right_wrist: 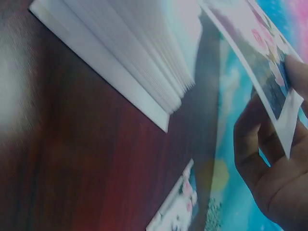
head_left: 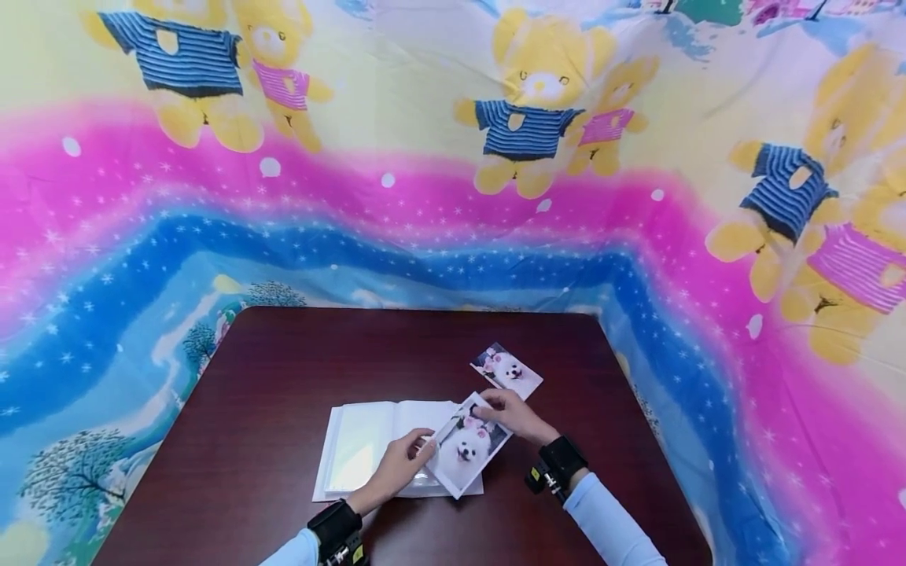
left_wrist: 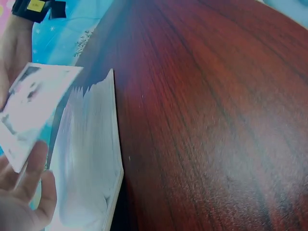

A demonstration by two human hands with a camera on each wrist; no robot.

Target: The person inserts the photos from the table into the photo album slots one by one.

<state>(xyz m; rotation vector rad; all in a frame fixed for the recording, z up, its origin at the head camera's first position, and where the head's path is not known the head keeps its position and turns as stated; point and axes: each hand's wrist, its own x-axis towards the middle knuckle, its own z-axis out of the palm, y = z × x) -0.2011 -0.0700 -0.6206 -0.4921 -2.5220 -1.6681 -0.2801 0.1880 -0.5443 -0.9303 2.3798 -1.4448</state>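
A white-bordered photo [head_left: 467, 446] of a fluffy white dog with pink flowers is held tilted over the right side of an open photo album [head_left: 364, 440]. My right hand [head_left: 517, 415] pinches its upper right edge, the thumb on the picture side and the fingers behind, as the right wrist view shows. At the photo's lower left edge my left hand [head_left: 399, 464] grips it between thumb and fingers, above the album pages. Many white, clear-sleeved pages [left_wrist: 89, 154] stand fanned in the album in the left wrist view.
A second dog photo [head_left: 508, 371] lies on the dark red-brown wooden table [head_left: 297, 362], beyond my right hand. Behind the table hangs a cloth [head_left: 425, 204] printed with bears, close to its back and side edges.
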